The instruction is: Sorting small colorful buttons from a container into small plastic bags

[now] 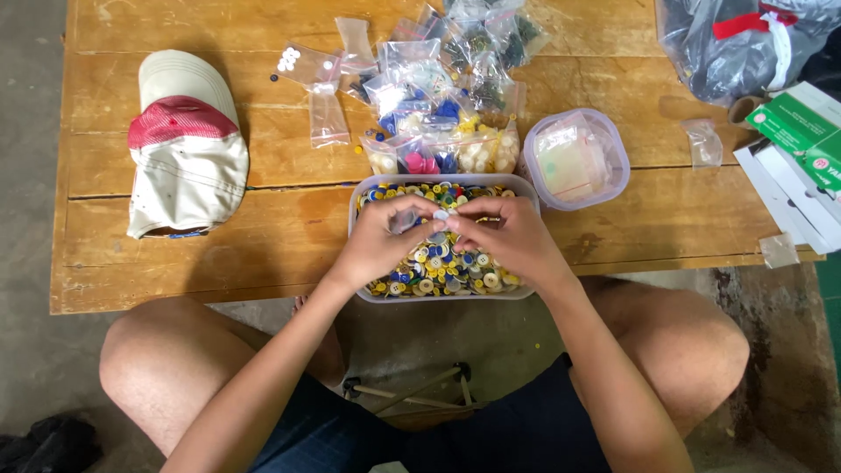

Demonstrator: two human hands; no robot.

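- Left hand (384,238): above the button tub (526,188), fingers curled, pinching a small clear bag (405,221) at its right side.
- Right hand (508,236): above the same tub, fingertips pinched on a small pale button (441,215) held at the bag's edge.
- Button: between the two sets of fingertips, touching both, just above the loose buttons.
- Bag: under the left fingers, mostly hidden; its contents cannot be told.
- Tub: clear, rectangular, at the near edge of the wooden table (263,254), filled with mixed buttons (438,267) in yellow, blue, white and green. Both wrists cross its near rim.
- Bag pile (438,96): small clear bags of sorted buttons, just behind the tub.
- Round tub (618,171): right of the pile, holding empty clear bags.
- Cap (186,144): beige and red, well left of the tub.
- Boxes (797,149): green and white, at the table's right edge.
- Knees: bare, on either side below the table edge.
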